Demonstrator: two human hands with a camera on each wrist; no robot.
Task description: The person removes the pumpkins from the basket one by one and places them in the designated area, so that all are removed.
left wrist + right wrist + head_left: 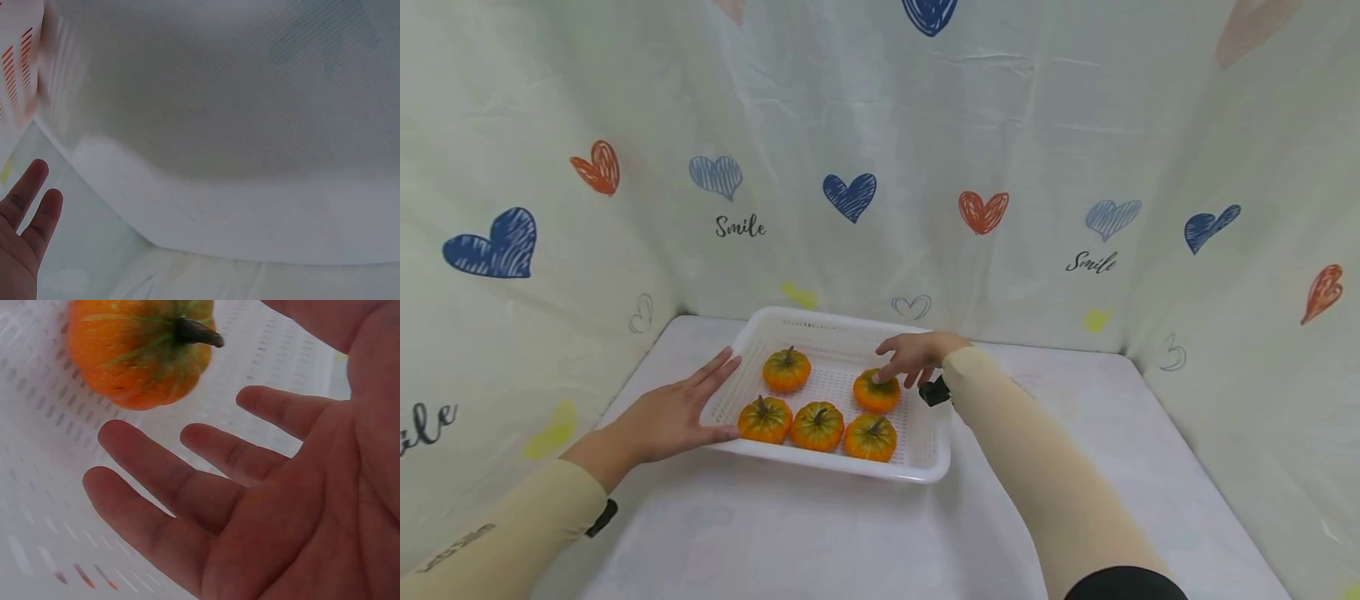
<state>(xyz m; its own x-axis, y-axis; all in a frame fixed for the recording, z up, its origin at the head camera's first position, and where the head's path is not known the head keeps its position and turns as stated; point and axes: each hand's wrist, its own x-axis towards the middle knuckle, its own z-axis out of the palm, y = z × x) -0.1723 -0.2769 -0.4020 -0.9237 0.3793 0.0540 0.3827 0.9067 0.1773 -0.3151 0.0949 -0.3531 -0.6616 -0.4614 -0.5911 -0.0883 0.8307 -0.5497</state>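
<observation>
A white plastic basket (910,463) with perforated walls holds several small orange pumpkins with green tops. My left hand (670,417) is at the basket's left side, fingers straight and the thumb along its front left corner. In the left wrist view two extended fingers (44,219) show beside the basket's wall (15,69). Over the back right pumpkin (877,398) hovers my right hand (917,352), its fingers spread. The right wrist view shows that hand's palm (294,494) and the pumpkin (137,353), stem and all, apart from the visible fingers. Another pumpkin (786,370) sits back left; others line the front.
A white cloth covers the table (820,533) under the basket. Behind and at both sides hangs a pale curtain (895,108) printed with hearts and the word "Smile". Dark bands (935,392) sit at the wrists.
</observation>
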